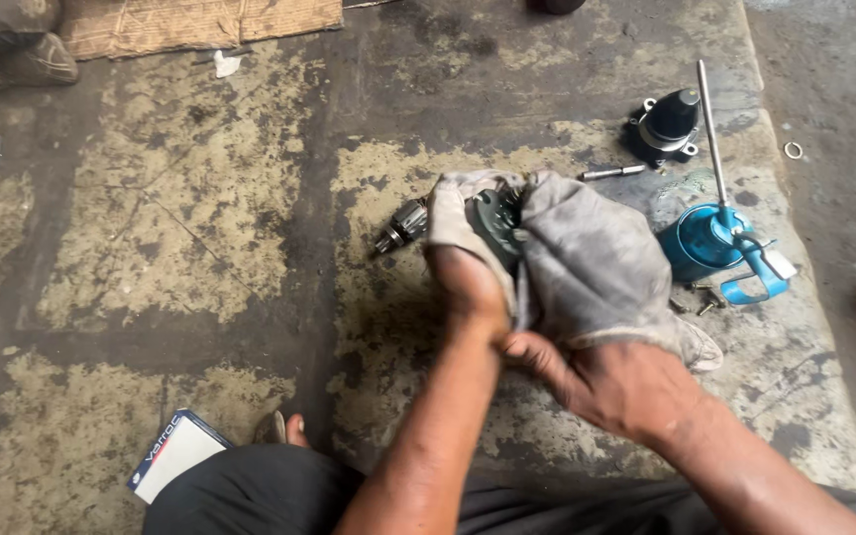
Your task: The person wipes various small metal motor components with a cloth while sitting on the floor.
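Motor part (492, 220), dark and greasy, sits mid-frame above the floor, wrapped in a grey rag (587, 263); its splined shaft (401, 225) sticks out left. Left hand (468, 282) fingers curl round the part through cloth. Right hand (601, 381) fingers pinch the rag's lower edge. Better wiping likely needs a firm left grip and taut cloth. Stained concrete floor (180, 198); black housing (668, 127), blue canister (710, 243) right.
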